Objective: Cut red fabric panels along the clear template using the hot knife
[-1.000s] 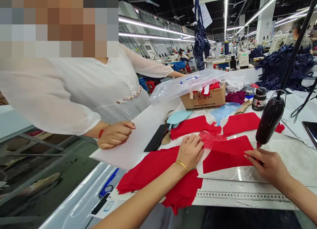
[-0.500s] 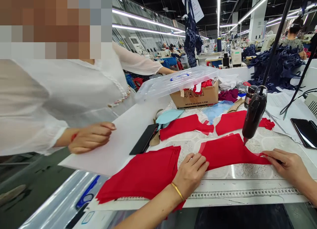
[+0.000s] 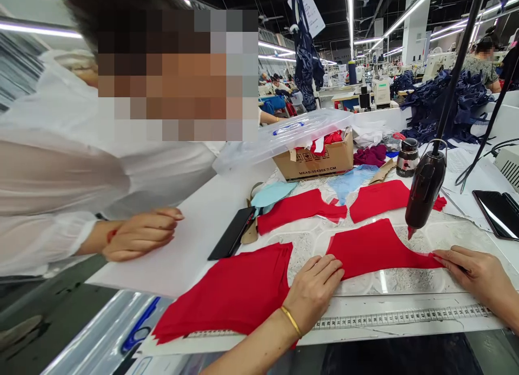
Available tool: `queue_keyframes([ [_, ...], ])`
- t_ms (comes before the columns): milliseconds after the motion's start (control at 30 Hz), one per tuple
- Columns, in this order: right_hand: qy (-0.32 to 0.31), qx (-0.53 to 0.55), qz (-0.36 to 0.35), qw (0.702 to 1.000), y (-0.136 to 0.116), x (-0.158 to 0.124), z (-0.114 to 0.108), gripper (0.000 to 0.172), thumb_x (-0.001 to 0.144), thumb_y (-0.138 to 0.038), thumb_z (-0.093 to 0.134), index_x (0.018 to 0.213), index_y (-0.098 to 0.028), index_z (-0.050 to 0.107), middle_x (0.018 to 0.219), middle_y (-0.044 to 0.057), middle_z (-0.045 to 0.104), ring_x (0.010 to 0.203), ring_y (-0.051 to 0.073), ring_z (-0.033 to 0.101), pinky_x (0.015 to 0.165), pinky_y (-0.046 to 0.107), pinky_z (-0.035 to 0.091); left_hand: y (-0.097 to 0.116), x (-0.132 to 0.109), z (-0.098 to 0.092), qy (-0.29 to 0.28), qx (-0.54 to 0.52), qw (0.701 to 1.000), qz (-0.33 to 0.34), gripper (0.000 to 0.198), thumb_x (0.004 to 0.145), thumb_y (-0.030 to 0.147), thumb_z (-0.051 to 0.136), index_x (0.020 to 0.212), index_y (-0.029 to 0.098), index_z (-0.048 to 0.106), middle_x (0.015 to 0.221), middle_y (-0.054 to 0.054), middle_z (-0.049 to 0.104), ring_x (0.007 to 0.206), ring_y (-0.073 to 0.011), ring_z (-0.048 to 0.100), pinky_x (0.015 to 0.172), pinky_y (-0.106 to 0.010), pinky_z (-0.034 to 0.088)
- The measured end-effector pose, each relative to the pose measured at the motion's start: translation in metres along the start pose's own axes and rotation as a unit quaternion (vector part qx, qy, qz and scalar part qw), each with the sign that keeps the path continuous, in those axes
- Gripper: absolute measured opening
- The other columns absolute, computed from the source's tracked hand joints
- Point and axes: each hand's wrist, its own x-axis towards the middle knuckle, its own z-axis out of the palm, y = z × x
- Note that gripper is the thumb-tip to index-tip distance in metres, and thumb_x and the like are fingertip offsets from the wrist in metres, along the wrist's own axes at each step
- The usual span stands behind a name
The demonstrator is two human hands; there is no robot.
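A cut red fabric piece [image 3: 365,249] lies flat on the table between my hands. Its left edge is gripped by my left hand [image 3: 314,286], fingers bent over the cloth. At the narrow right end, my right hand [image 3: 472,267] pinches the strip between thumb and fingers. Above the curved upper edge hangs a dark cylindrical tool [image 3: 425,188] with a reddish pointed tip, apart from the cloth. A stack of red fabric pieces [image 3: 227,294] lies left of my left hand. Two further red pieces, one on the left [image 3: 298,210] and one on the right [image 3: 379,199], lie behind.
A co-worker's hand [image 3: 141,233] rests on the white board at left. A cardboard box [image 3: 316,161] under a clear plastic lid [image 3: 284,137] stands behind. Phones lie left [image 3: 232,234] and right [image 3: 497,213]. A tape measure [image 3: 401,315] runs along the front edge.
The co-worker has leaned in further from the left. The hanging tool has swung right, and its tip is now off the fabric edge. Both my hands keep their hold.
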Motion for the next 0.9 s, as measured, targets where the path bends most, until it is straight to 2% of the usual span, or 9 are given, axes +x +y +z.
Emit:
queue_keyframes([
  [200, -0.004, -0.039, -0.025, 0.999, 0.001, -0.002, -0.002, 0.046, 0.108, -0.04, 0.039, 0.094, -0.027, 0.081, 0.071, 0.0, 0.077, 0.05, 0.014, 0.067, 0.044, 0.026, 0.043, 0.002, 0.003, -0.001, 0.003, -0.007, 1.0, 0.002, 0.028, 0.098, 0.004, 0.045, 0.103, 0.017, 0.07, 0.102, -0.007, 0.078, 0.098, -0.0227, 0.072, 0.087, -0.037, 0.055],
  [333, -0.03, -0.026, 0.037, 0.999, -0.004, 0.0, -0.01, 0.037, 0.104, -0.041, 0.047, 0.099, -0.025, 0.08, 0.073, 0.0, 0.076, 0.044, 0.011, 0.059, 0.046, 0.026, 0.042, 0.003, 0.006, -0.005, 0.003, -0.026, 1.0, -0.005, 0.02, 0.105, 0.022, 0.051, 0.107, 0.017, 0.071, 0.103, -0.009, 0.078, 0.098, -0.0242, 0.072, 0.088, -0.039, 0.057],
  [400, -0.012, -0.02, 0.069, 0.997, -0.01, 0.001, -0.014, 0.037, 0.103, -0.041, 0.047, 0.103, -0.022, 0.079, 0.072, 0.001, 0.073, 0.044, 0.01, 0.056, 0.047, 0.024, 0.043, 0.003, 0.006, -0.008, 0.005, -0.032, 0.999, 0.0, 0.025, 0.107, 0.028, 0.051, 0.116, 0.015, 0.07, 0.11, -0.011, 0.077, 0.103, -0.0259, 0.071, 0.091, -0.04, 0.058],
  [567, 0.054, -0.052, 0.091, 0.993, -0.026, -0.001, -0.008, 0.039, 0.103, -0.043, 0.047, 0.103, -0.018, 0.077, 0.076, 0.004, 0.07, 0.064, 0.015, 0.065, 0.054, 0.025, 0.05, 0.005, 0.007, -0.011, 0.003, -0.039, 0.999, 0.023, 0.033, 0.109, 0.033, 0.046, 0.125, 0.014, 0.067, 0.122, -0.012, 0.074, 0.114, -0.0272, 0.07, 0.098, -0.04, 0.059],
  [700, 0.031, -0.104, 0.13, 0.986, -0.03, -0.004, 0.004, 0.036, 0.098, -0.048, 0.056, 0.11, -0.02, 0.075, 0.085, 0.008, 0.071, 0.084, 0.023, 0.068, 0.049, 0.027, 0.046, 0.005, 0.004, -0.005, -0.004, -0.047, 0.998, 0.029, 0.033, 0.108, 0.032, 0.047, 0.126, 0.013, 0.067, 0.124, -0.013, 0.074, 0.115, -0.0281, 0.07, 0.097, -0.042, 0.061],
  [767, 0.024, -0.091, 0.153, 0.984, -0.028, -0.008, 0.004, 0.034, 0.097, -0.046, 0.055, 0.111, -0.022, 0.075, 0.089, 0.008, 0.071, 0.087, 0.024, 0.069, 0.049, 0.028, 0.046, 0.005, 0.001, -0.003, -0.011, -0.049, 0.999, 0.019, 0.033, 0.108, 0.032, 0.048, 0.127, 0.013, 0.066, 0.125, -0.014, 0.074, 0.115, -0.0288, 0.07, 0.097, -0.043, 0.062],
  [833, 0.043, -0.042, 0.166, 0.984, -0.024, -0.013, 0.001, 0.036, 0.098, -0.049, 0.052, 0.111, -0.024, 0.074, 0.091, 0.008, 0.071, 0.083, 0.023, 0.069, 0.054, 0.03, 0.051, 0.009, -0.001, -0.005, -0.02, -0.05, 0.999, 0.004, 0.034, 0.107, 0.032, 0.048, 0.128, 0.013, 0.066, 0.125, -0.015, 0.073, 0.116, -0.0291, 0.07, 0.098, -0.044, 0.062],
  [900, 0.085, 0.019, 0.175, 0.981, -0.017, -0.014, -0.001, 0.047, 0.094, -0.065, 0.051, 0.107, -0.026, 0.075, 0.092, 0.008, 0.071, 0.07, 0.022, 0.066, 0.052, 0.033, 0.05, 0.015, -0.002, -0.009, -0.04, -0.064, 0.997, -0.01, 0.037, 0.108, 0.036, 0.046, 0.129, 0.013, 0.065, 0.126, -0.016, 0.073, 0.118, -0.0283, 0.07, 0.101, -0.044, 0.061],
])
